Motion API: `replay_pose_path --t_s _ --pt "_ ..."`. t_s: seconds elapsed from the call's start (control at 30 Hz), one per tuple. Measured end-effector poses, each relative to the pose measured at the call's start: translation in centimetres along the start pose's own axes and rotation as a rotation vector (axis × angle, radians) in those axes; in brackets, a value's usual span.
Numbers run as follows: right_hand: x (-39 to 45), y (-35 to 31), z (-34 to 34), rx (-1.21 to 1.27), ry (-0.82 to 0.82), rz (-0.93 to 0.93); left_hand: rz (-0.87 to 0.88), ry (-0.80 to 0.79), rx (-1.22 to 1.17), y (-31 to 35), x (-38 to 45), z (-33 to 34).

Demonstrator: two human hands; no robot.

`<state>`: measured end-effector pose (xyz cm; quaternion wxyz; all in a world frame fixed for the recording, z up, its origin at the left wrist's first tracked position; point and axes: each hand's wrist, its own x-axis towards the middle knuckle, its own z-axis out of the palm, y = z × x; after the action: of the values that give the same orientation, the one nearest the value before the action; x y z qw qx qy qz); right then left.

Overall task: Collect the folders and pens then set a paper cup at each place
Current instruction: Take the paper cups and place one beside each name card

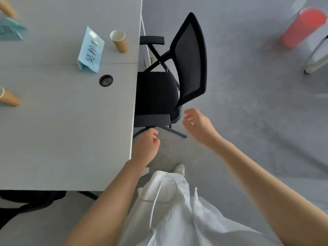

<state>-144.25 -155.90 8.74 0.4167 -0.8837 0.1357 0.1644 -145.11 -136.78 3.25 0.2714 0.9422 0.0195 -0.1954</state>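
Tan paper cup with white inner wall (119,41) upright on the pale grey tabletop (62,130), at about eleven o'clock in the view, just beside a pale blue folded paper name card (91,51) with black handwritten characters. Second tan paper cup (8,97) at nine o'clock against the left edge, cut off by the frame and blurred; third (7,7) at the upper-left corner, above another blue name card (10,30), also blurred. No folders or pens anywhere in view. Judged from this: collecting likely done on this stretch of tabletop, cups already set at the places shown; any places beyond the frame cannot be told.

Left hand (145,146) near centre, just off the tabletop edge, fingers loosely curled, holding nothing. Right hand (197,126) at about two o'clock from it, fingers relaxed and spread, also holding nothing, near the black mesh-backed office chair (190,57).

Round black cable grommet (106,80) in the tabletop just below the name card. Chair tucked against the tabletop edge at twelve o'clock, its base legs reaching toward the hands: likely in the way of walking along this side. Red cylindrical object (301,28) at one o'clock on the grey floor (248,103), blurred. White garment (177,210) and a light shoe (179,169) at six o'clock.
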Motion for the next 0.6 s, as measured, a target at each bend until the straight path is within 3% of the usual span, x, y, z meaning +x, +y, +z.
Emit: replay_pose_path --t_s 0.33,0.6 --pt "14.8 -3.0 -9.0 -0.064 -0.131 -0.193 -0.122 0.117 -0.097 8.8 12.0 0.0" --pt "27.3 -2.0 -16.6 -0.133 -0.316 -0.295 -0.378 0.224 -0.256 18.9 22.2 3.0"
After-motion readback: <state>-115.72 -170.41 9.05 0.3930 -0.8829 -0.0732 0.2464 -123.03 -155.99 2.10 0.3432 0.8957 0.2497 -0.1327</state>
